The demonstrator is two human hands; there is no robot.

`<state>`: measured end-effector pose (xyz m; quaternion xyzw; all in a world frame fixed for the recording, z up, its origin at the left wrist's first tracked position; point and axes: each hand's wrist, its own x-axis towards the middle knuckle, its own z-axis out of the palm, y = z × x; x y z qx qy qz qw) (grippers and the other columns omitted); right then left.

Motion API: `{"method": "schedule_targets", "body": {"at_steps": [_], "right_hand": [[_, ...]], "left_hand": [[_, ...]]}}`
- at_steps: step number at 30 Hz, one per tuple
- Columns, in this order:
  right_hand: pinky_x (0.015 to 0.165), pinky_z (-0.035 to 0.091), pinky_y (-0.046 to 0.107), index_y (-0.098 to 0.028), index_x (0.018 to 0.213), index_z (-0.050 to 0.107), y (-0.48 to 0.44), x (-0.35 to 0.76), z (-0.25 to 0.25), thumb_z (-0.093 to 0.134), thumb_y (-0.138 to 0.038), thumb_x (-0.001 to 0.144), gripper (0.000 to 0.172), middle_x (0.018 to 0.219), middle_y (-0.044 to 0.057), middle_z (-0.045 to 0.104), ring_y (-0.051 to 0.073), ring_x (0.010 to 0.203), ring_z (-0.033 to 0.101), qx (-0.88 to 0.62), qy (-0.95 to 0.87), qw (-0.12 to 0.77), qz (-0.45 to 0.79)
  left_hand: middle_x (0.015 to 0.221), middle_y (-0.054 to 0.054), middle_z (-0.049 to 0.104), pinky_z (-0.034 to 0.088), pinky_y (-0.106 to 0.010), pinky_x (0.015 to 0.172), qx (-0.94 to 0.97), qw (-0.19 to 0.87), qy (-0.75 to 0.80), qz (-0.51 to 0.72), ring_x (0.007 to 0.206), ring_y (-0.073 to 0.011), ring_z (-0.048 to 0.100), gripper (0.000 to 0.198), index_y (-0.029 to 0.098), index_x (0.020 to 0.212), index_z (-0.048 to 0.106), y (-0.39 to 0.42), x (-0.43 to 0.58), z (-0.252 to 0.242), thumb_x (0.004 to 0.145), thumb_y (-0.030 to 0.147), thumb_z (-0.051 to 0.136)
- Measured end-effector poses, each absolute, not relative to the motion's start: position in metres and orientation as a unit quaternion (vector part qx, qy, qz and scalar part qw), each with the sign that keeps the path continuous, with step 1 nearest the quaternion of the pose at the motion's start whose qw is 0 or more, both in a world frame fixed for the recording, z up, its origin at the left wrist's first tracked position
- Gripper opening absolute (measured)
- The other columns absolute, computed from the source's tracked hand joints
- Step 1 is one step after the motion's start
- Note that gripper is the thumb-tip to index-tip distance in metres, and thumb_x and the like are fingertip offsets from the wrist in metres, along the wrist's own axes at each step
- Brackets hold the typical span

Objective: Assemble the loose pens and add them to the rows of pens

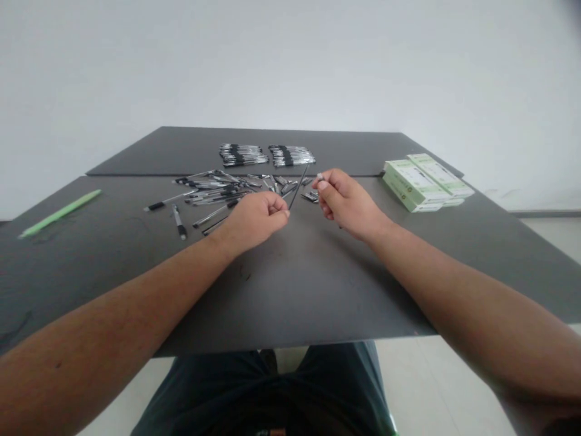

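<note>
While the left hand (254, 221) pinched the lower end of a thin dark plastic rod (299, 184) between thumb and fingertips, the rod slanted up and away over the dark grey matte table (295, 290), its tip near the right hand (347, 203). Seen from the head camera, the right hand was curled with its fingers pressed together around a small pale piece (320, 177) at the fingertips; what kind of piece it was could not be told. Both hands hovered just above the table, close but not touching.

Behind them lay a loose scatter of black-and-clear ballpoint pens and parts (213, 194), and farther back two tidy rows of the same pens (267, 155). A stack of pale green cardboard boxes (424, 181) sat to the right, and a single light green pen (61, 212) lay well apart at the left edge.

By the look of it, the work stood at joining two pen parts, with rod and small piece held ready yet apart. Mating them would call for lining the rod's tip with the piece and keeping a steady pinch on both.
</note>
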<state>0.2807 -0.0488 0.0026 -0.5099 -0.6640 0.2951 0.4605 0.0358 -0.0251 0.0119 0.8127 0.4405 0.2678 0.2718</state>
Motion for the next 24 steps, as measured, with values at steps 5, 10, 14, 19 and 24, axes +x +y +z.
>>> {"method": "schedule_targets", "body": {"at_steps": [5,10,14,19,24], "right_hand": [[0.078,0.054,0.036,-0.026,0.096,0.066,-0.064,0.262,0.004,0.066,-0.048,0.105,0.024,0.091,0.004,0.077,0.023,0.086,0.069,-0.509,-0.731,0.409,0.2],[0.075,0.049,0.034,-0.024,0.089,0.067,-0.071,0.259,0.004,0.068,-0.051,0.104,0.03,0.087,0.004,0.077,0.022,0.082,0.068,-0.501,-0.762,0.369,0.179],[0.077,0.049,0.033,-0.024,0.098,0.071,-0.074,0.259,0.004,0.067,-0.05,0.107,0.028,0.09,0.003,0.077,0.021,0.083,0.068,-0.471,-0.776,0.365,0.206],[0.075,0.047,0.032,-0.025,0.092,0.062,-0.076,0.265,0.011,0.059,-0.054,0.111,0.035,0.085,0.002,0.071,0.02,0.079,0.064,-0.451,-0.803,0.332,0.204],[0.074,0.046,0.032,-0.026,0.092,0.057,-0.075,0.272,0.017,0.054,-0.042,0.11,0.024,0.08,0.002,0.075,0.019,0.075,0.066,-0.456,-0.828,0.235,0.229]], "left_hand": [[0.059,0.006,0.058,0.038,-0.026,0.054,0.802,0.345,0.393,0.289,0.054,-0.0127,0.05,0.008,0.021,0.076,0.066,-0.03,0.039,0.004,0.082,0.027,0.068],[0.055,0.008,0.051,0.032,-0.027,0.053,0.804,0.355,0.372,0.3,0.052,-0.0109,0.043,0.011,0.021,0.072,0.063,-0.035,0.041,0.003,0.081,0.021,0.068],[0.055,0.007,0.048,0.03,-0.027,0.052,0.81,0.347,0.369,0.296,0.053,-0.0102,0.042,0.026,0.022,0.064,0.053,-0.038,0.042,0.002,0.083,0.022,0.07],[0.071,0.002,0.067,0.045,-0.026,0.061,0.802,0.367,0.322,0.343,0.066,-0.0129,0.059,0.016,0.019,0.081,0.072,-0.038,0.039,0.0,0.092,0.031,0.072],[0.09,-0.003,0.078,0.057,-0.024,0.063,0.758,0.408,0.304,0.407,0.072,-0.0143,0.07,0.021,0.018,0.109,0.077,-0.031,0.036,-0.002,0.097,0.034,0.073]]}}
